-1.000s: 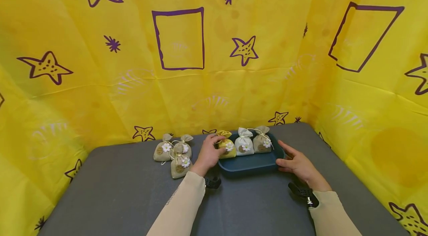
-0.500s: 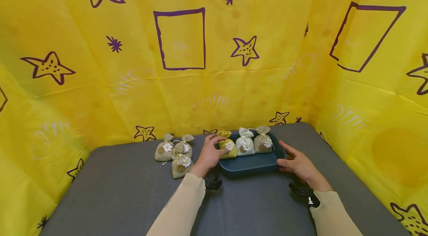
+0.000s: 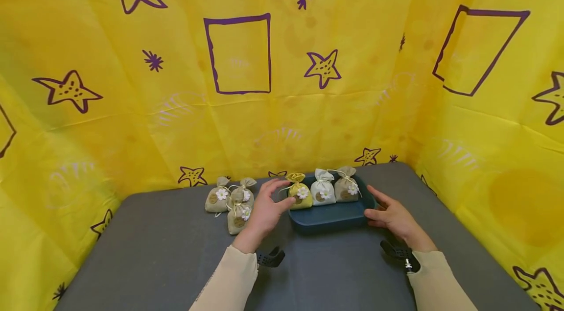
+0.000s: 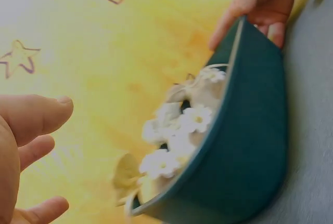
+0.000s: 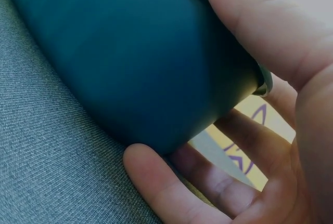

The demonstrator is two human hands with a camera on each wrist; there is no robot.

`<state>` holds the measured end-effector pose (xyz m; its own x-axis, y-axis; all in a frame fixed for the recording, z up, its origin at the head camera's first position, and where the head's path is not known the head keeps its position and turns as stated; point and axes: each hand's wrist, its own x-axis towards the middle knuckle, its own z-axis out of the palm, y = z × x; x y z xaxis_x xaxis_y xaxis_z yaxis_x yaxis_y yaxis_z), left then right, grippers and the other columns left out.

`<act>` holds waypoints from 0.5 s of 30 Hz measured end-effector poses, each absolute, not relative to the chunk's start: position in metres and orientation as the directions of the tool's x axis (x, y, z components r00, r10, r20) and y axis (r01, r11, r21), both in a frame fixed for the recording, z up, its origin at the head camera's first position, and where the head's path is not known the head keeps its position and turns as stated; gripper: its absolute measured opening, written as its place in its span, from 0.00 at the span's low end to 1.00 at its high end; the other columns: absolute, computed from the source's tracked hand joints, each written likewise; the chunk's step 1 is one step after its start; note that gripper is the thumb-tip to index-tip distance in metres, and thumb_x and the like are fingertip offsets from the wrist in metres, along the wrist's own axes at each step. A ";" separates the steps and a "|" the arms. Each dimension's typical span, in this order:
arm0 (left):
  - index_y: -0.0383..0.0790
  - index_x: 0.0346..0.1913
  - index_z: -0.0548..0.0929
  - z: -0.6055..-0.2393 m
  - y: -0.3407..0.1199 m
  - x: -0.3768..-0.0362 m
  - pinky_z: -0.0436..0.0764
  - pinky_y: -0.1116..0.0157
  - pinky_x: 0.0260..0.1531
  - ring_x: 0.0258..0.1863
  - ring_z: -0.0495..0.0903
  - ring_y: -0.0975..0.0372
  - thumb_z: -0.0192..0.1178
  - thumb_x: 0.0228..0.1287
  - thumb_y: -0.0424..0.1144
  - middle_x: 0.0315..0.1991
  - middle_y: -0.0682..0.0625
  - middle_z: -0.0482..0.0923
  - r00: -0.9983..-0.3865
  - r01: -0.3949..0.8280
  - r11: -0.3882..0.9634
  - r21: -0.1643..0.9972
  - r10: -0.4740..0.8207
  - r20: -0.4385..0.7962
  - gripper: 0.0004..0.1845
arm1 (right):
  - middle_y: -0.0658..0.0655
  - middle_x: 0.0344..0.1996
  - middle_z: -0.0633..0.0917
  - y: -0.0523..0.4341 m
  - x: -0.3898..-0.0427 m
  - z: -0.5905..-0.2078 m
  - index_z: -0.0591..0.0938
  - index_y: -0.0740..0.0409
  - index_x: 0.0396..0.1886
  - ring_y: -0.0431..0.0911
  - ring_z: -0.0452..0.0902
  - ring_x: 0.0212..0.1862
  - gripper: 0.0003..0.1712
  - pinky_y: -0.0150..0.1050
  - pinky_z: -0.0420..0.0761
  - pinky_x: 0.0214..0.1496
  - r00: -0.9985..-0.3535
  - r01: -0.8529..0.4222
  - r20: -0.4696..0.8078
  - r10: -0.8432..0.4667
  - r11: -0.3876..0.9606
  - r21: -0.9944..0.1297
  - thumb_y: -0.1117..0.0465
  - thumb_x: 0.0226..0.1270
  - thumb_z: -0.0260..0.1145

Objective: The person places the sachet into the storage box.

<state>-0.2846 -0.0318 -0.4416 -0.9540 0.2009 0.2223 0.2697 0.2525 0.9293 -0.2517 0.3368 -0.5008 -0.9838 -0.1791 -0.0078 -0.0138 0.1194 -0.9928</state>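
In the head view a dark teal plastic tray holds a row of drawstring sachets with white flowers: a yellow one, a white one and a beige one. Just left of the yellow sachet is my left hand, its fingers spread and nothing in its grasp. The left wrist view has its fingertips apart from the tray. My right hand grips the tray's right end. Seen from the right wrist, the thumb lies along the rim and the fingers reach round the outer wall.
Several beige sachets with white flowers lie bunched on the grey table, left of my left hand. Yellow cloth walls with purple starfish drawings rise behind and beside the table.
My left hand has let go of the yellow sachet and drawn back to the left. The sachet stays in the tray, and my right hand keeps its place.
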 end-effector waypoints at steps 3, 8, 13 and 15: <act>0.45 0.59 0.83 -0.435 -0.047 -0.279 0.59 0.39 0.63 0.70 0.59 0.45 0.72 0.60 0.37 0.70 0.42 0.63 -0.952 0.287 0.253 0.924 0.182 0.246 0.23 | 0.67 0.78 0.42 0.337 -0.253 -0.500 0.52 0.53 0.81 0.59 0.73 0.59 0.49 0.49 0.81 0.50 -0.984 -0.017 -0.004 -0.177 0.120 -0.993 0.64 0.68 0.69; 0.47 0.63 0.81 -0.427 -0.074 -0.272 0.54 0.39 0.65 0.73 0.54 0.46 0.73 0.59 0.38 0.73 0.43 0.61 -0.962 0.264 0.301 0.916 0.149 0.229 0.27 | 0.68 0.78 0.41 0.337 -0.253 -0.499 0.51 0.54 0.81 0.60 0.72 0.60 0.49 0.49 0.80 0.50 -0.983 -0.027 0.002 -0.182 0.132 -0.991 0.63 0.68 0.69; 0.48 0.66 0.78 -0.424 -0.099 -0.266 0.52 0.39 0.66 0.74 0.52 0.48 0.73 0.59 0.39 0.75 0.45 0.57 -0.972 0.226 0.309 0.924 0.142 0.190 0.31 | 0.68 0.78 0.41 0.335 -0.251 -0.500 0.51 0.54 0.81 0.67 0.65 0.64 0.49 0.49 0.80 0.51 -0.982 -0.034 0.009 -0.189 0.127 -0.991 0.64 0.68 0.69; 0.47 0.68 0.77 -0.424 -0.108 -0.264 0.53 0.38 0.65 0.74 0.52 0.47 0.73 0.60 0.39 0.75 0.44 0.56 -0.970 0.231 0.304 0.924 0.151 0.193 0.32 | 0.68 0.78 0.40 0.335 -0.251 -0.500 0.50 0.54 0.81 0.69 0.62 0.66 0.50 0.49 0.80 0.51 -0.981 -0.035 0.012 -0.191 0.118 -0.992 0.64 0.68 0.69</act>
